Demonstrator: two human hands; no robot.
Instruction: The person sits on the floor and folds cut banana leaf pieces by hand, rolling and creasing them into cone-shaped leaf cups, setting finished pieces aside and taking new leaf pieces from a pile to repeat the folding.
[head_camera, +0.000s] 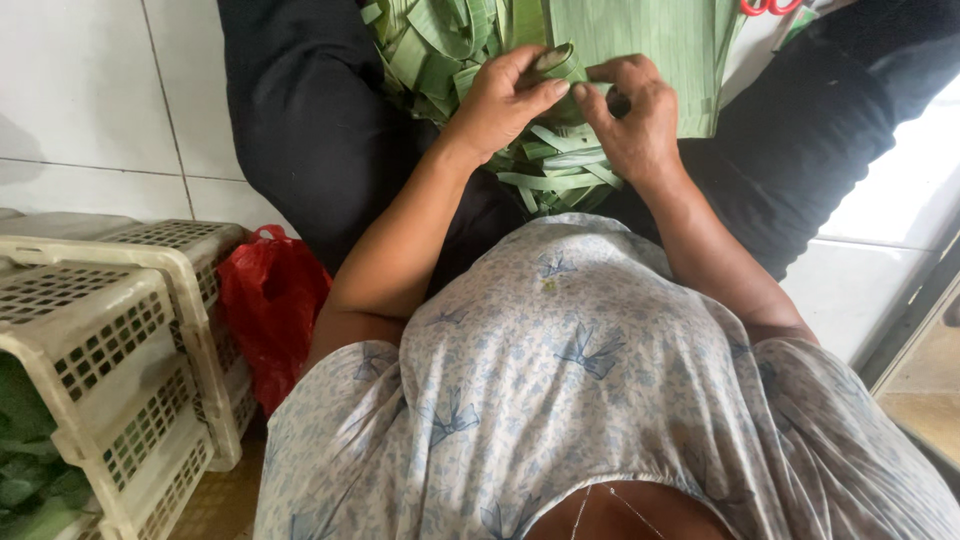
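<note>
Head view shows your two hands close together over your lap. Your left hand (500, 105) is curled around a small rolled green leaf strip (560, 62). The thumb lies along the side of the roll and the fingers (520, 62) wrap over its top, so the roll sits right at your left fingertips. Your right hand (635, 115) pinches the same roll from the other side. Its fingers (615, 72) are bent in tight and touch the roll just beside your left fingertips.

Under both hands lies a loose pile of cut leaf strips (560, 175), touching the heels of your hands. Past your fingertips lies a flat stack of wide green leaves (650, 50). Farther past your right fingers you can see the red handles of scissors (768, 6) at the top edge. Well apart from your left hand stand white plastic crates (120, 340) and a red plastic bag (270, 300).
</note>
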